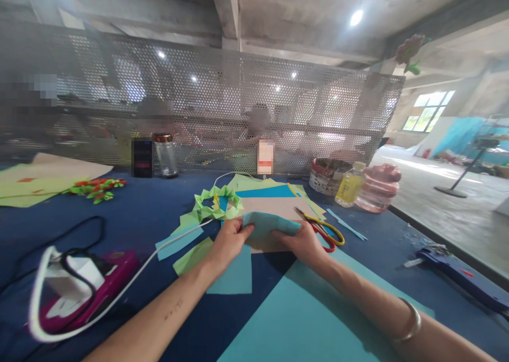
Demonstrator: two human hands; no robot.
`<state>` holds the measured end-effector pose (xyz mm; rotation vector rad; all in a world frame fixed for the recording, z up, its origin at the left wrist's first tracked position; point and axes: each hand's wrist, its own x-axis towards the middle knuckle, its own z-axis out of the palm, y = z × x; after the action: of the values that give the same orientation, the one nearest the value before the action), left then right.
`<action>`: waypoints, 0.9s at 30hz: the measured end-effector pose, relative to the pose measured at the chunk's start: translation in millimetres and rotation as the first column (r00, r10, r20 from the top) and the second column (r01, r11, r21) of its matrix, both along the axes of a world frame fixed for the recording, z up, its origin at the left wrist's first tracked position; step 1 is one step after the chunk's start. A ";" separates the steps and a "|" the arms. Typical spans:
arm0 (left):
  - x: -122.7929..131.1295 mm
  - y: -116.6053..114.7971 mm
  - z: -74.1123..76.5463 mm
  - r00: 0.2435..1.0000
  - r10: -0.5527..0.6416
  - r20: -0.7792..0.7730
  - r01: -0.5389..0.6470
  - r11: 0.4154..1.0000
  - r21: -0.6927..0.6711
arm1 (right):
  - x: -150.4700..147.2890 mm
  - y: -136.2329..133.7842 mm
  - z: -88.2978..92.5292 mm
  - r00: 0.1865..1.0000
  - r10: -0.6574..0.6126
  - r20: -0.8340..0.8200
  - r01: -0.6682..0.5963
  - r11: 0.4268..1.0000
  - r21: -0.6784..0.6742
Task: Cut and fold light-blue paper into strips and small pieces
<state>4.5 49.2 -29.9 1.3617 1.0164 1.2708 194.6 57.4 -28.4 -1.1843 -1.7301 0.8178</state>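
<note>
Between both hands is a teal sheet of paper (pixel 270 224), its upper edge bowed. My left hand (pixel 233 237) pinches the left end, thumb on the near face. At the opposite end, my right hand (pixel 304 243) grips the paper the same way. Red- and yellow-handled scissors (pixel 328 234) lie just beyond my right hand, blades pointing left. Under and behind the held piece is a stack with a beige sheet (pixel 274 205) and a blue one (pixel 266 191). A pale green folded-paper ring (pixel 196 200) sits to the left. A large teal sheet (pixel 318 309) spreads beneath my right forearm.
A magenta power strip (pixel 119 269) with a white cable occupies the left. To the right are a blue glue gun (pixel 461 274), a yellow-labelled bottle (pixel 350 187), a pink bottle (pixel 377 190) and a round tub (pixel 328 176). A perforated metal panel (pixel 214 97) stands behind, with a phone (pixel 265 158) before it.
</note>
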 end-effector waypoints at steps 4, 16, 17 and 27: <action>0.1 0.1 0.5 1.000 0.001 0.000 -0.001 1.000 -0.008 | -0.3 0.2 -0.4 0.999 -0.004 -0.042 0.003 0.999 -0.032; -2.5 -20.8 25.9 0.993 -0.110 0.030 0.114 0.976 -0.184 | 4.8 -4.8 15.9 0.943 0.092 -0.320 -0.197 0.929 -0.313; -2.4 -22.1 27.2 0.993 -0.116 0.030 0.120 0.975 -0.185 | 5.6 -5.3 16.5 0.934 0.096 -0.344 -0.220 0.914 -0.342; 1.3 -23.0 25.0 0.993 -0.120 0.016 0.121 0.977 -0.177 | 6.7 -7.5 17.9 0.885 0.095 -0.455 -0.312 0.847 -0.430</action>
<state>5.8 26.1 -4.9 1.2621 1.0032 1.0677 201.3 49.9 -10.5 -1.0374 -1.3340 1.6009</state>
